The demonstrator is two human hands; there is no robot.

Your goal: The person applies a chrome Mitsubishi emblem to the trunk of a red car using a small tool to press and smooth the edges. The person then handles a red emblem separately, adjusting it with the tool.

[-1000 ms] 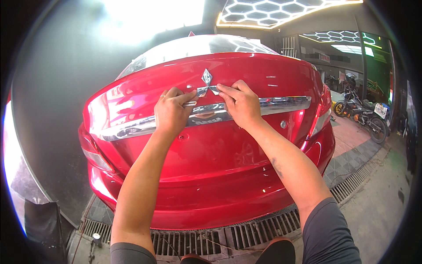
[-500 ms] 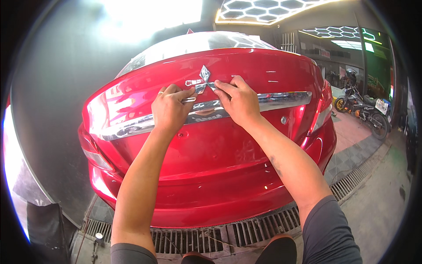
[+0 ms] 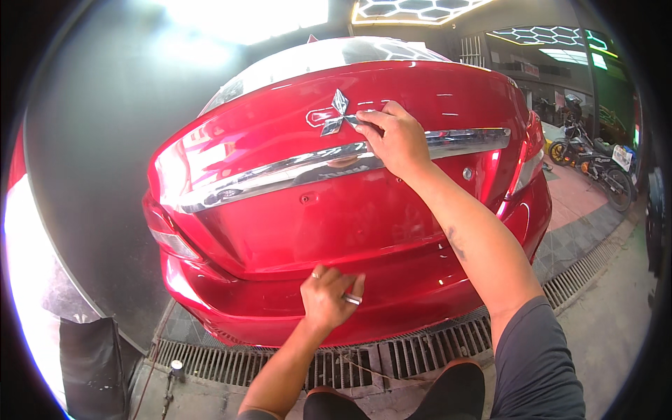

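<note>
The rear of a glossy red car (image 3: pixel 364 210) fills the middle of the view. A chrome three-diamond emblem (image 3: pixel 334 113) sits on the trunk lid, above a long chrome trim strip (image 3: pixel 280 171). My right hand (image 3: pixel 395 140) rests on the lid with its fingertips pinching the emblem's right tip. My left hand (image 3: pixel 330 297) hangs lower, in front of the bumper, fingers loosely apart and holding nothing; a ring shows on one finger.
A metal drain grate (image 3: pixel 392 353) runs across the floor under the bumper. Motorcycles (image 3: pixel 595 164) are parked at the right. A dark box (image 3: pixel 91 364) stands at lower left. Hexagon ceiling lights (image 3: pixel 413 8) glow above.
My left hand has let go of the emblem and dropped down in front of the bumper. The right hand stays on the emblem. The view has shifted slightly.
</note>
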